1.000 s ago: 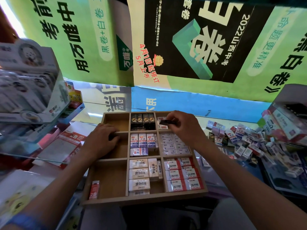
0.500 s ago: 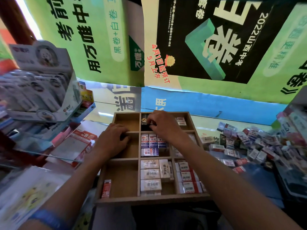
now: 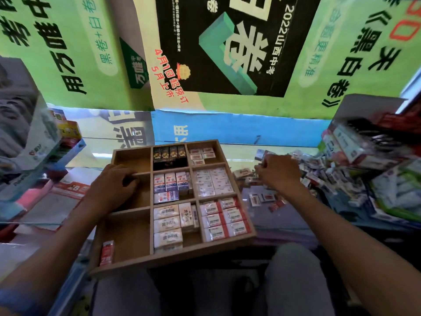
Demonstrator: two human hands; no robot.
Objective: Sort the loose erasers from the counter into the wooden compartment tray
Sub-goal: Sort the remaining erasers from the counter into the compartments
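Note:
The wooden compartment tray (image 3: 173, 258) lies in front of me, tilted a little. Its middle and right columns hold rows of erasers, with black ones (image 3: 169, 153) at the top middle. One red eraser (image 3: 107, 253) stands alone in the bottom left compartment. My left hand (image 3: 111, 188) grips a divider in the tray's left column. My right hand (image 3: 280, 174) is off the tray, over the pile of loose erasers (image 3: 319, 176) on the counter to the right. Its fingers are curled and pinch a small eraser (image 3: 261, 155) at the pile's near edge.
Boxed stationery packs (image 3: 355, 147) are stacked at the far right behind the pile. A display box (image 3: 34, 142) and flat packets (image 3: 57, 197) crowd the left. Green and black posters (image 3: 218, 53) cover the wall behind. My knees (image 3: 293, 281) are under the tray.
My right hand has left the top middle compartment, where it put down a black eraser, and moved right to the loose pile. My left hand has stayed on the divider.

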